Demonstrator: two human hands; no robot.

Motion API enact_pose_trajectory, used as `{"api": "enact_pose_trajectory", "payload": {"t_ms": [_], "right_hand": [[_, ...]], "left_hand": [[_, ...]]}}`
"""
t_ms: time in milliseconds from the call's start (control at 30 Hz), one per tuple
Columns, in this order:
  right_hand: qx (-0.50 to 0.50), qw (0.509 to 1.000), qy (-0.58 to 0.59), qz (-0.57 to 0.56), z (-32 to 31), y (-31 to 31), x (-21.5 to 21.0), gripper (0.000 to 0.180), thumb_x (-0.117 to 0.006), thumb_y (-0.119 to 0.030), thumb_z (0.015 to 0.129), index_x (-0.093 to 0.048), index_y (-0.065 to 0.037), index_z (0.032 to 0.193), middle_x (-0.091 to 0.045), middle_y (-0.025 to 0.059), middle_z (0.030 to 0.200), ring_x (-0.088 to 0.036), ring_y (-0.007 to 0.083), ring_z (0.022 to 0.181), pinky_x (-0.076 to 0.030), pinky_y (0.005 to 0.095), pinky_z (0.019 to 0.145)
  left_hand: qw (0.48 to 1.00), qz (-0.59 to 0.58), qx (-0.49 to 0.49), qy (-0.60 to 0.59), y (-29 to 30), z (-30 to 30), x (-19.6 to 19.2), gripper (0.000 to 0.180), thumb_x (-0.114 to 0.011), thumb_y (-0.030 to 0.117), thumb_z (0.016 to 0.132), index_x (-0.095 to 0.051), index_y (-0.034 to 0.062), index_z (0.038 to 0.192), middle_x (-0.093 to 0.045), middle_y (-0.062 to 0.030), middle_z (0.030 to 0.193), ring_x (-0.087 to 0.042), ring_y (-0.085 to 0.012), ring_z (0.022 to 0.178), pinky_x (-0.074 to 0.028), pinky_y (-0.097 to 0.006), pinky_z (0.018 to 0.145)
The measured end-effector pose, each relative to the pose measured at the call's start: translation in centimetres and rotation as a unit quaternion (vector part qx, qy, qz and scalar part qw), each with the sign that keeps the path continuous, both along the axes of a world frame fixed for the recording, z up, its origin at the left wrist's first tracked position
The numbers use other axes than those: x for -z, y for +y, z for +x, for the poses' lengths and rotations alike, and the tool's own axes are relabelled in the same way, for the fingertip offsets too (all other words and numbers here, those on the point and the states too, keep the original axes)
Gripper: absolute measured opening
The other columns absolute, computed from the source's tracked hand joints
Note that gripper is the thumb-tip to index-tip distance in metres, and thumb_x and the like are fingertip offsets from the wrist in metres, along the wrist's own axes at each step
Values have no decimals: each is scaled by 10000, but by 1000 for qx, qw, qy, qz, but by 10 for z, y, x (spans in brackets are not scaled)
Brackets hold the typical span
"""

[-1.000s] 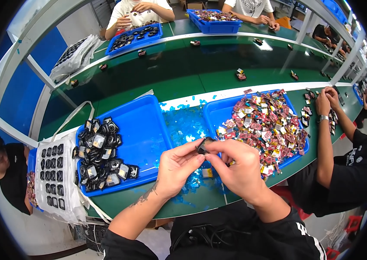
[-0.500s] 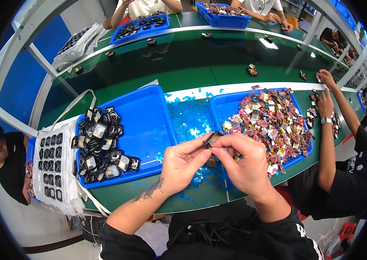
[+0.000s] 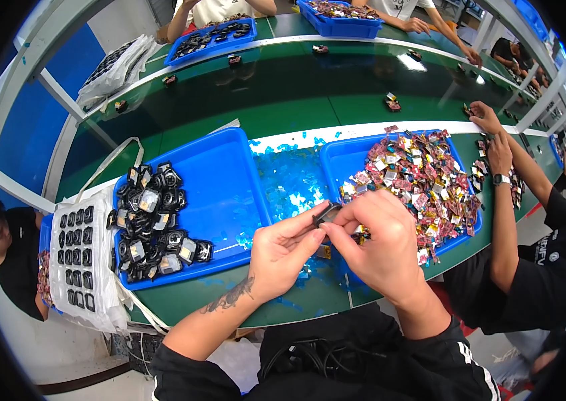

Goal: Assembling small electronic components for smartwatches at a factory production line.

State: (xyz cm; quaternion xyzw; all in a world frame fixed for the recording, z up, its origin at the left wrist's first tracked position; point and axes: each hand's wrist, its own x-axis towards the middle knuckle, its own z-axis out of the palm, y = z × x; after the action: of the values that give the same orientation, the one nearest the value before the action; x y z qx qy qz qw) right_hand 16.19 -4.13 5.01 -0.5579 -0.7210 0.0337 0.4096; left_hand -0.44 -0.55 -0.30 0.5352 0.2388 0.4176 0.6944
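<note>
A small black watch case is held in front of me, between the two blue trays. My left hand grips its left side between thumb and fingers. At its right edge, the thumb and index finger of my right hand are pinched together; the fingertips partly cover the case. Left of my hands, a blue tray carries a heap of similar black cases. Behind and beside my right hand, another blue tray is piled with small red circuit boards with silvery and yellow parts.
Blue film scraps litter the green table between the trays. A white tray of black cases stands at the left. Beyond a white rail, a dark green belt carries scattered parts. A co-worker's hands are at the right.
My right hand has turned slightly over the case, its knuckles higher, while my left hand keeps its grip. The co-worker's hands at the right have moved a little left.
</note>
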Motion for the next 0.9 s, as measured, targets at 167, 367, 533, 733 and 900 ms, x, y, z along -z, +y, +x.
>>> {"api": "enact_pose_trajectory", "payload": {"t_ms": [167,367,533,733,900], "right_hand": [[10,999,52,-7,-3,2,4,211,-772,-40,705,-561,-46,708,-524,77,686,-546,234,637,-451,326,575],[-33,887,438,-142,4,-16,17,211,-733,8,780,-565,-3,907,-583,35,825,-610,120,791,-554,278,757],[-72,896,406,-167,6,-18,26,194,-665,29,854,-569,14,1022,-622,68,946,-646,108,862,-559,252,769],[-99,862,452,-207,10,-20,24,103,-601,46,886,-587,37,987,-620,60,948,-620,99,887,-555,240,760],[-131,846,456,-243,15,-24,20,146,-574,58,892,-633,74,1024,-631,95,1007,-615,104,894,-553,240,754]], "left_hand": [[999,-27,-10,-17,2,2,1,415,-558,22,951,-469,-80,1343,-615,-150,1212,-594,-149,1072,-496,-290,934],[990,-76,-55,-102,3,7,-12,357,-535,35,960,-509,-5,1313,-643,-131,1152,-629,-170,1034,-532,-292,877],[997,-9,-68,-42,2,1,-7,290,-529,2,953,-575,-22,1238,-609,-121,1217,-626,-169,1043,-531,-288,877],[976,196,-45,84,6,-4,-8,350,-564,-65,865,-628,-4,1204,-598,-168,1236,-632,-204,1057,-540,-288,838],[902,385,-76,178,11,-8,-11,345,-679,-38,784,-686,39,1120,-651,-149,1138,-684,-251,939,-569,-306,766]]}}
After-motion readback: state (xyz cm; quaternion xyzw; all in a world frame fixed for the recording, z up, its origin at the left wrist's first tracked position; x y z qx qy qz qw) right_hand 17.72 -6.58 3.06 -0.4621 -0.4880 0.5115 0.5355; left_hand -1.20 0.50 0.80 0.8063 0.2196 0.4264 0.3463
